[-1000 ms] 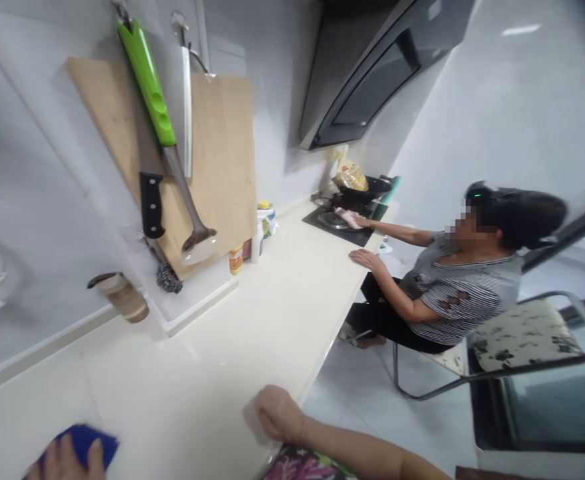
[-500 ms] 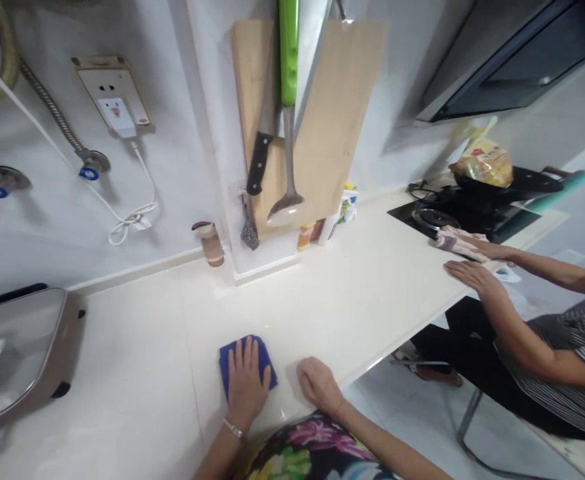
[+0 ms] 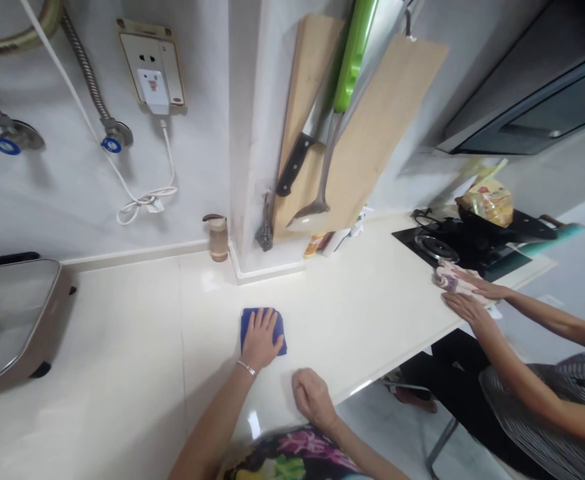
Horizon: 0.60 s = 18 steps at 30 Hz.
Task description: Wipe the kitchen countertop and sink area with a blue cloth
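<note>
My left hand (image 3: 261, 339) lies flat with fingers spread on a folded blue cloth (image 3: 247, 319), pressing it onto the cream countertop (image 3: 137, 347). My right hand (image 3: 312, 398) rests on the counter near its front edge, fingers curled under, nothing visible in it. A bracelet circles my left wrist.
A wooden cutting board (image 3: 372, 140), a green-handled spatula (image 3: 345, 100) and a black-handled knife (image 3: 295, 163) hang on the wall. A small jar (image 3: 218, 237) stands by the wall, a metal appliance (image 3: 12, 320) sits left. Another person's hands (image 3: 467, 300) hold a cloth by the stove (image 3: 452, 247).
The view swung left and down, bringing both my hands into sight. My left hand pushed the blue cloth farther from me across the counter. The other person's hands stay near the stove.
</note>
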Tool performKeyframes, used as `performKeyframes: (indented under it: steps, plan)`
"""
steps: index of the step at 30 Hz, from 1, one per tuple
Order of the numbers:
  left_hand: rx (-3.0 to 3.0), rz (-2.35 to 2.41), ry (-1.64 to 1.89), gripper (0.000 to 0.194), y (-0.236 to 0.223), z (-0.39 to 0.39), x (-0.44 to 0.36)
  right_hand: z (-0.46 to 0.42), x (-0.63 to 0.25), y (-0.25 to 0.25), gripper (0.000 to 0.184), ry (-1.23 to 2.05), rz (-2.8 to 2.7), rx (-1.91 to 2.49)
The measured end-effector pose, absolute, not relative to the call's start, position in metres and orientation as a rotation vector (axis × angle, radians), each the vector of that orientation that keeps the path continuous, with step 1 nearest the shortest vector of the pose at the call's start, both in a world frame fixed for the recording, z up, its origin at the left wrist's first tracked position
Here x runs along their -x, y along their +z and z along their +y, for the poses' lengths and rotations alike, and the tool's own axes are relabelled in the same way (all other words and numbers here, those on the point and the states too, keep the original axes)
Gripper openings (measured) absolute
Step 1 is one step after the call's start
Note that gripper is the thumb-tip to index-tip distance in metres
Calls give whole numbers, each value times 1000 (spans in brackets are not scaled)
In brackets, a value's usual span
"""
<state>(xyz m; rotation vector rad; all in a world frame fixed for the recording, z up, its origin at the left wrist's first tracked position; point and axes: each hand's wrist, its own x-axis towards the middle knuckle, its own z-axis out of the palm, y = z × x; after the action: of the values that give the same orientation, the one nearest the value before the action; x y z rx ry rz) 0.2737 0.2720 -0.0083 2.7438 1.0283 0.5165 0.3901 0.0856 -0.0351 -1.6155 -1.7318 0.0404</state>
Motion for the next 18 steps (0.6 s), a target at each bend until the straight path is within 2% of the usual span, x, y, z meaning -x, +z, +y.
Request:
performKeyframes:
  steps: [10,18]
  plan:
    - [-2678,1147,548,60,-2,360,-255,86,-390,-31,25,49,-1719,1601]
    - [-2633,1375,575,58,1,390,-189,81,-391,-33,22,138,-1668,1585]
